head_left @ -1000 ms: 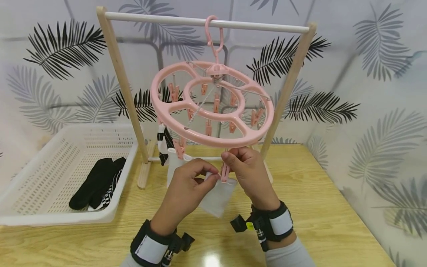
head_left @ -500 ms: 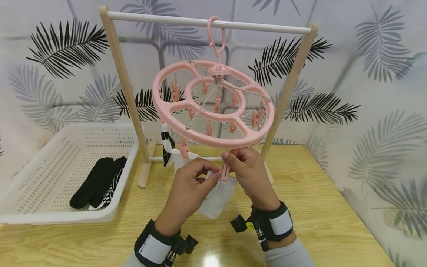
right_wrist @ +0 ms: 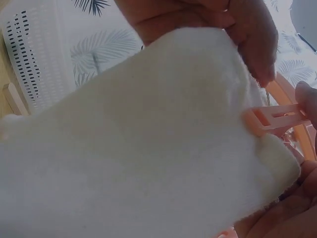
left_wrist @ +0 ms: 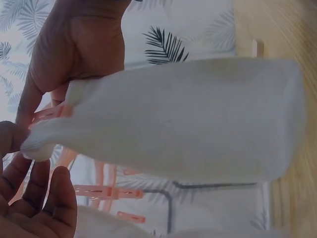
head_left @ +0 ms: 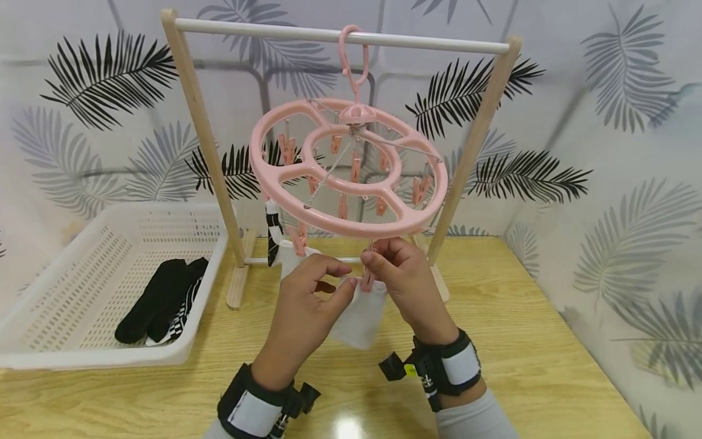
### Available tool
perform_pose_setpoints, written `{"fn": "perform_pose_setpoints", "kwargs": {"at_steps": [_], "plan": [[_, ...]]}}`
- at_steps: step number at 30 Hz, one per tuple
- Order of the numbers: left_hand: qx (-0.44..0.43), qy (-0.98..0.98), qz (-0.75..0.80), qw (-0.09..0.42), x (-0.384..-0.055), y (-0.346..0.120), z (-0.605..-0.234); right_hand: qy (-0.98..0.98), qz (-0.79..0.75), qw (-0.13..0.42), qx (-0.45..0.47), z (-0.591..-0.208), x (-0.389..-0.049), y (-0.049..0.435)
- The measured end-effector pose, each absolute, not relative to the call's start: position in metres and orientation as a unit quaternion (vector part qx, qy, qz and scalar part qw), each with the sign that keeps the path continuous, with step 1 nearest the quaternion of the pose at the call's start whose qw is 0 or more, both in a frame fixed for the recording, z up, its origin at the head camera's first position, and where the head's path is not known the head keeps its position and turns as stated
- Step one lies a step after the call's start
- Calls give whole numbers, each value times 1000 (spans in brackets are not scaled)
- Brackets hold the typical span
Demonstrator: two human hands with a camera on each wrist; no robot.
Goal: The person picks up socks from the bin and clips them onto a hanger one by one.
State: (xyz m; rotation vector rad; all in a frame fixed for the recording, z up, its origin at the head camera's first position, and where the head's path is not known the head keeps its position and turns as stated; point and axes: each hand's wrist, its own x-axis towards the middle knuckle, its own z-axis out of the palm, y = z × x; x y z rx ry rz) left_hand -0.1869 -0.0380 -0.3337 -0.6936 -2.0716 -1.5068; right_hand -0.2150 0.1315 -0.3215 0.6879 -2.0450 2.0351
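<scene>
A white sock (head_left: 359, 320) hangs by its cuff from a pink clothespin (head_left: 367, 280) under the near rim of a round pink drying hanger (head_left: 351, 228). My right hand (head_left: 408, 280) pinches the upper end of that clothespin, whose lower end overlaps the cuff in the right wrist view. Close at the cuff's left corner, my left hand (head_left: 309, 299) has thumb and index finger slightly apart, with the fingertips right at the fabric. The left wrist view shows the sock (left_wrist: 188, 119) spread flat, one cuff corner jutting toward the left fingers.
The hanger hooks over a white rod (head_left: 263, 29) on a wooden stand (head_left: 200, 128). Left of the hands hang another white sock (head_left: 290, 259) and a black-and-white one (head_left: 272, 235). A white basket (head_left: 109, 356) at left holds dark socks (head_left: 156, 299). Other clothespins (head_left: 419, 189) dangle around.
The left thumb and index finger have parted from their pinch on the cuff corner. The clothespin and white sock have risen slightly. The right hand stays on the clothespin.
</scene>
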Motion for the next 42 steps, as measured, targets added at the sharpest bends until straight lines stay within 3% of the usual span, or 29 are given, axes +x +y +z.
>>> {"fn": "perform_pose_setpoints", "kwargs": {"at_steps": [11, 17, 22, 28, 42], "plan": [[-305, -748, -444, 387, -177, -48, -310, -685, 686, 89, 229, -322, -216, 135], [-332, -737, -406, 426, -178, -44, -288, -687, 684, 86, 230, -322, -217, 133], [-359, -762, -328, 427, -182, -37, -266, -687, 685, 84, 226, -322, -217, 133], [-322, -830, -218, 400, -189, -32, -248, -693, 677, 83, 233, -322, -217, 133], [-271, -880, -159, 357, -193, -30, -246, -711, 657, 88, 233, -324, -217, 135]]}}
